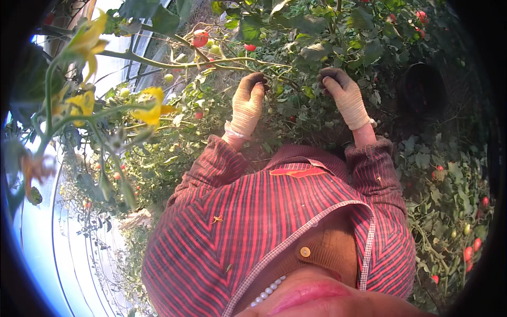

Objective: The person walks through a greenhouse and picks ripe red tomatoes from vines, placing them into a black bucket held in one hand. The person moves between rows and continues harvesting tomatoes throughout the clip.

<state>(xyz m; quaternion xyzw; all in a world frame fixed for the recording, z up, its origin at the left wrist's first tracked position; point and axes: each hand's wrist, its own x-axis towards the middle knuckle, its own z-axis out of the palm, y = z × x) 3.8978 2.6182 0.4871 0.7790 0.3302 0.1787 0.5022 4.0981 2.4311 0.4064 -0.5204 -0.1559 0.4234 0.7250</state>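
Both of my hands wear knitted work gloves with dark, soiled fingers. My left hand [248, 104] is raised among tomato vines, its fingers curled just below a bare tomato stem [158, 63]; whether it touches the stem or holds anything cannot be told. Apart from it, my right hand [344, 95] is beside green tomato leaves [315, 51], fingers bent, their tips partly hidden. A ripe red tomato [200, 38] and small green tomatoes [214, 49] hang up and to the left of my left hand. Another red tomato [250, 47] hangs above it.
A dark bucket [422, 91] stands at the right, its contents dim. Yellow tomato flowers [152, 107] hang close to the camera at the left. More vines with red tomatoes [468, 253] grow at the lower right. Translucent sheeting [43, 245] lines the left side.
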